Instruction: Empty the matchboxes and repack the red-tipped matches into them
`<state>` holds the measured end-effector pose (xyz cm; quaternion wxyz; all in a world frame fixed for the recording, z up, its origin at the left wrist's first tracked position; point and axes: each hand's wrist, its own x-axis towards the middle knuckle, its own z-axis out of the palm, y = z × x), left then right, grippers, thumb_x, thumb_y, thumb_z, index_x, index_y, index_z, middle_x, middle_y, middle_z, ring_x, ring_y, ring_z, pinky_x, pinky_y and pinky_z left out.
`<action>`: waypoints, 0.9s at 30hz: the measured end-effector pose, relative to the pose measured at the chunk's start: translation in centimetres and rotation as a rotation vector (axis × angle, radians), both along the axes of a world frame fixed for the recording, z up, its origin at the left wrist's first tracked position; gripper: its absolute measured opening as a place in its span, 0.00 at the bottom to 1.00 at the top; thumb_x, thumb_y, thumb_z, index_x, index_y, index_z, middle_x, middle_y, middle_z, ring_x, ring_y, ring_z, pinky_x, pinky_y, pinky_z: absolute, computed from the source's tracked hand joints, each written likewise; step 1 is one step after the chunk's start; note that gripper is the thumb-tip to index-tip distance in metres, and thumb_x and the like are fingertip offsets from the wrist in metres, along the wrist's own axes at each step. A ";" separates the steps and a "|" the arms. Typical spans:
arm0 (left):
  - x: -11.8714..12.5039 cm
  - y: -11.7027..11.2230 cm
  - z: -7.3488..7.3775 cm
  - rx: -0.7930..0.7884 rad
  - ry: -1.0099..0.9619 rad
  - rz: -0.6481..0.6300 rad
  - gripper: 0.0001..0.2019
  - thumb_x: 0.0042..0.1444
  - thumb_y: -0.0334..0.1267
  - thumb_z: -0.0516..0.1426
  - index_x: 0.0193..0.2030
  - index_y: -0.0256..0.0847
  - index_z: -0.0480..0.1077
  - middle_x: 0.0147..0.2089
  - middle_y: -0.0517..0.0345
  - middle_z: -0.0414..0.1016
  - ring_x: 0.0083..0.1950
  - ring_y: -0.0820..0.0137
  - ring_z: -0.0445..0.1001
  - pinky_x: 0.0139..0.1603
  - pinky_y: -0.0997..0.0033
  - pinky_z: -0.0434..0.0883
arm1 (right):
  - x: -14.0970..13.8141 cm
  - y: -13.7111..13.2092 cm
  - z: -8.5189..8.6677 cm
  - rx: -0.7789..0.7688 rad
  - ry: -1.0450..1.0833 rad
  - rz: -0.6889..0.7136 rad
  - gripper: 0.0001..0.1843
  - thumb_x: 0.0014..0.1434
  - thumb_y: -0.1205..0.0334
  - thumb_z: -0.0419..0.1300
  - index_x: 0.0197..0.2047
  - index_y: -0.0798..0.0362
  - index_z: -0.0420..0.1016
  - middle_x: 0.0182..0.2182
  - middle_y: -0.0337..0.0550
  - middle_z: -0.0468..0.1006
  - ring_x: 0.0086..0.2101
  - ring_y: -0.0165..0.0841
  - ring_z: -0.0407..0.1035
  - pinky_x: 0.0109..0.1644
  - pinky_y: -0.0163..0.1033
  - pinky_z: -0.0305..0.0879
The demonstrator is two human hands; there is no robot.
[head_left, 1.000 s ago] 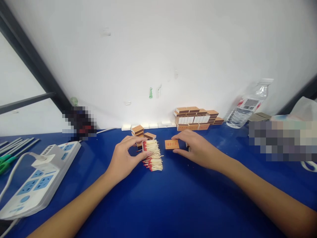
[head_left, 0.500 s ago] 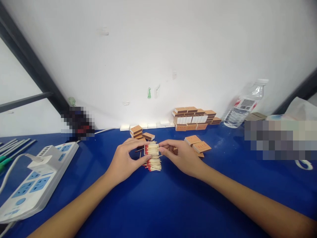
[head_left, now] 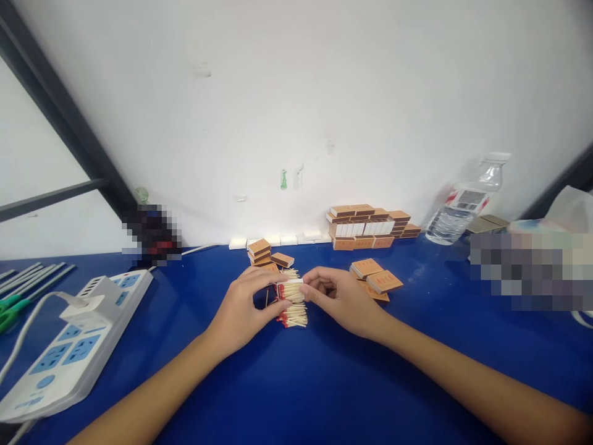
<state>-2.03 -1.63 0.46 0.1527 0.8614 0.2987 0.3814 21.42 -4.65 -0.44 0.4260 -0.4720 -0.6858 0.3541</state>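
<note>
A white inner tray full of red-tipped matches sits over a heap of loose matches on the blue table. My left hand pinches the tray's left end between thumb and fingers. My right hand grips its right end. Just right of my right hand lie three closed orange matchboxes.
A small stack of orange matchboxes stands behind the hands. A bigger wall of matchboxes and a row of white trays line the wall. A water bottle lies at right. At left are a power strip and green-handled scissors.
My right hand left the orange matchbox at right and came over to the right end of the filled tray. My left hand has kept its hold on the tray.
</note>
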 end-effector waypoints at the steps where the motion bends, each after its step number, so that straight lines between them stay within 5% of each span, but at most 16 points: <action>1: 0.0 0.0 0.0 0.004 0.007 -0.002 0.18 0.59 0.39 0.68 0.56 0.51 0.77 0.55 0.58 0.82 0.57 0.63 0.77 0.60 0.56 0.75 | 0.0 0.0 -0.1 0.021 -0.020 -0.001 0.13 0.66 0.50 0.63 0.41 0.52 0.78 0.29 0.38 0.76 0.29 0.29 0.66 0.32 0.35 0.62; 9: 0.2 -0.2 -0.2 0.058 0.040 -0.040 0.17 0.62 0.38 0.66 0.58 0.50 0.76 0.55 0.55 0.81 0.57 0.63 0.76 0.58 0.57 0.75 | 0.4 -0.3 -0.6 0.173 -0.138 0.044 0.07 0.67 0.58 0.62 0.45 0.50 0.76 0.30 0.35 0.75 0.27 0.26 0.63 0.31 0.33 0.62; 14: 0.2 -0.4 -0.2 0.059 0.046 -0.041 0.19 0.62 0.36 0.66 0.59 0.51 0.76 0.55 0.56 0.80 0.57 0.63 0.75 0.58 0.58 0.76 | 0.6 -0.4 -0.7 0.240 -0.196 0.086 0.13 0.68 0.56 0.63 0.55 0.47 0.77 0.31 0.34 0.75 0.27 0.26 0.64 0.33 0.33 0.63; 27: 0.2 -0.6 0.0 0.021 0.064 -0.042 0.17 0.62 0.42 0.66 0.57 0.51 0.76 0.53 0.56 0.80 0.56 0.63 0.75 0.57 0.55 0.75 | 0.6 -0.7 -0.5 0.512 -0.284 0.030 0.08 0.68 0.58 0.65 0.47 0.49 0.82 0.31 0.37 0.79 0.29 0.27 0.69 0.34 0.34 0.64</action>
